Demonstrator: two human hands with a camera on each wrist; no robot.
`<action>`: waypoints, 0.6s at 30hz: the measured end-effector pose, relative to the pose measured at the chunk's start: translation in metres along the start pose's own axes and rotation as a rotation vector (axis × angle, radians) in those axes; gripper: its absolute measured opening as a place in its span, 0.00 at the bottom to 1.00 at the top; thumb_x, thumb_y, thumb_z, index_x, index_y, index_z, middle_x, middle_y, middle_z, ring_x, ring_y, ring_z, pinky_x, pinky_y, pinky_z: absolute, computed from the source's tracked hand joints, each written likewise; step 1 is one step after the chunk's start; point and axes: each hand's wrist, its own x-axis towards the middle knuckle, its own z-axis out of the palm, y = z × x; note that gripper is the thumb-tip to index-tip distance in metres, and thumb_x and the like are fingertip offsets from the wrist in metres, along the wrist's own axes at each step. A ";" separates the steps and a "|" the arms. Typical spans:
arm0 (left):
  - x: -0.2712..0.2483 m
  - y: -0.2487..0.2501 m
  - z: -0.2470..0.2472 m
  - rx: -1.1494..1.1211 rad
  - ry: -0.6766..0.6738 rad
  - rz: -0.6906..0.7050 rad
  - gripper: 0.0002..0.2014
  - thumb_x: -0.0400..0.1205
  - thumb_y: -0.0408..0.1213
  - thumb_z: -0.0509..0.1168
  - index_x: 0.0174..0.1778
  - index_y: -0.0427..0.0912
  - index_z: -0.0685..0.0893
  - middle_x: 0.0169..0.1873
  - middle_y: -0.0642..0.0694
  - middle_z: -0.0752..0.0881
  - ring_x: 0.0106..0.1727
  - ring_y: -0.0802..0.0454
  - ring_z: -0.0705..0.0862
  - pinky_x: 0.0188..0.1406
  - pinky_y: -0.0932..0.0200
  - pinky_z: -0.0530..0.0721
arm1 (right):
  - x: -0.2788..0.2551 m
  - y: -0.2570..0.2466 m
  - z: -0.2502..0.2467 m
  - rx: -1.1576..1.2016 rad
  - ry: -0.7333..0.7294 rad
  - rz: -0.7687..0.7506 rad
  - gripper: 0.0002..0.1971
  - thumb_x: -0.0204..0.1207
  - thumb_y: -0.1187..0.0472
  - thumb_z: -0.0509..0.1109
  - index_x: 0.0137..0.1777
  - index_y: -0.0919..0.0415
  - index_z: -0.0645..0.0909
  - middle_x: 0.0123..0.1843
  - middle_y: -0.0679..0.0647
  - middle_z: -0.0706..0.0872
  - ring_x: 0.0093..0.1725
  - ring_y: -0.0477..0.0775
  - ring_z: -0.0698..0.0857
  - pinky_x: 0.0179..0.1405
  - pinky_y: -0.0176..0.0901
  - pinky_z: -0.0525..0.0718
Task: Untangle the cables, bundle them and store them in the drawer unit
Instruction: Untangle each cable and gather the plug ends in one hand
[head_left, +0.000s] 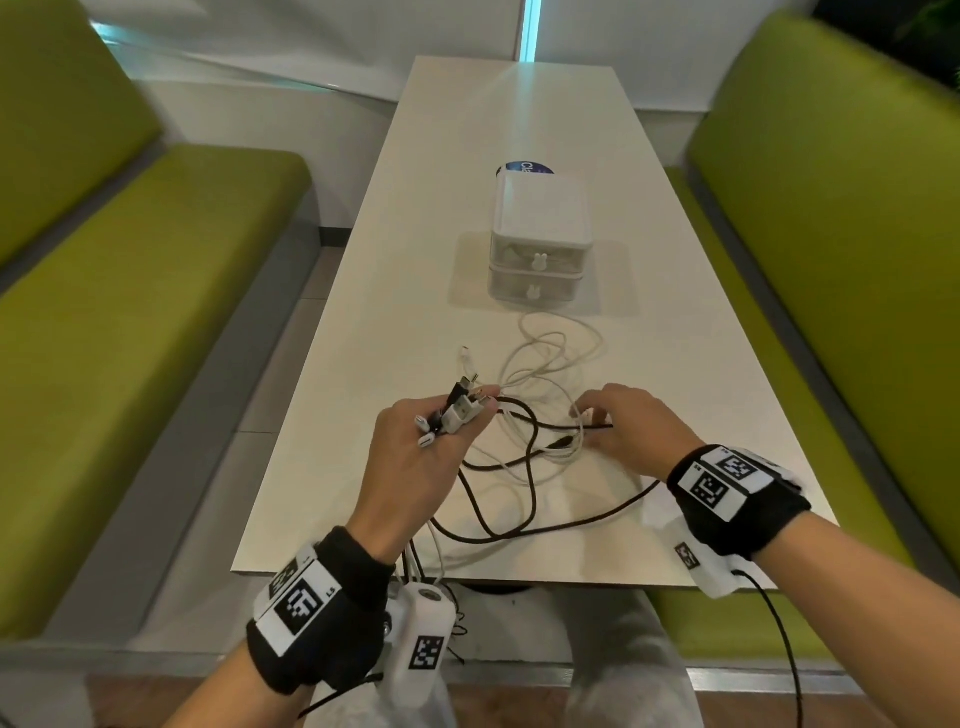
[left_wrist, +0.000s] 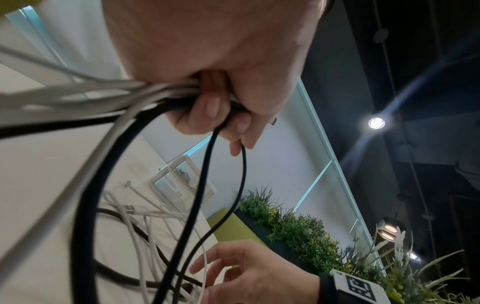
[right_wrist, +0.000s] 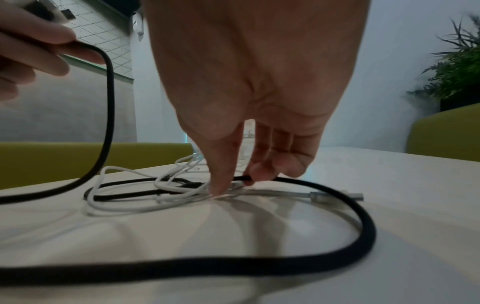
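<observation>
Black and white cables (head_left: 524, 457) lie tangled on the near half of the white table (head_left: 415, 260). My left hand (head_left: 467, 410) is raised above the table and grips several plug ends (head_left: 457, 410); their cords (left_wrist: 130, 96) run out of its fist (left_wrist: 221, 115). On the right side of the tangle, my right hand (head_left: 587, 421) reaches down. Its thumb and fingertips (right_wrist: 233, 183) pinch a white cable (right_wrist: 116, 205) and a black cable (right_wrist: 259, 265) against the tabletop. The white two-drawer unit (head_left: 540, 244) stands beyond the tangle, with both drawers closed.
Green benches (head_left: 130, 312) (head_left: 831, 208) flank the table. A blue round item (head_left: 524, 167) lies behind the drawer unit. Some cords (head_left: 415, 561) hang over the table's near edge. A silver plug (right_wrist: 335, 195) rests on the table. Plants (left_wrist: 298, 230) top the right bench.
</observation>
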 end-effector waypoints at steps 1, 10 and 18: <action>0.000 -0.001 0.000 0.005 0.000 -0.002 0.06 0.81 0.39 0.70 0.48 0.46 0.93 0.49 0.61 0.91 0.56 0.70 0.86 0.50 0.76 0.78 | -0.001 -0.001 0.001 0.000 -0.023 -0.014 0.09 0.74 0.58 0.74 0.54 0.52 0.85 0.48 0.51 0.84 0.51 0.55 0.83 0.51 0.46 0.80; 0.000 -0.002 0.000 -0.019 0.006 0.031 0.07 0.83 0.41 0.68 0.47 0.42 0.88 0.39 0.53 0.91 0.39 0.66 0.79 0.39 0.68 0.76 | -0.006 -0.019 -0.028 0.225 0.345 0.138 0.20 0.77 0.61 0.63 0.70 0.57 0.78 0.33 0.56 0.85 0.42 0.62 0.85 0.49 0.50 0.83; -0.003 0.004 -0.001 0.002 0.037 0.019 0.11 0.83 0.48 0.66 0.54 0.50 0.91 0.31 0.49 0.88 0.37 0.56 0.81 0.42 0.57 0.75 | -0.053 -0.079 -0.062 0.300 -0.166 0.170 0.17 0.77 0.64 0.60 0.65 0.61 0.76 0.29 0.57 0.90 0.21 0.56 0.86 0.30 0.43 0.89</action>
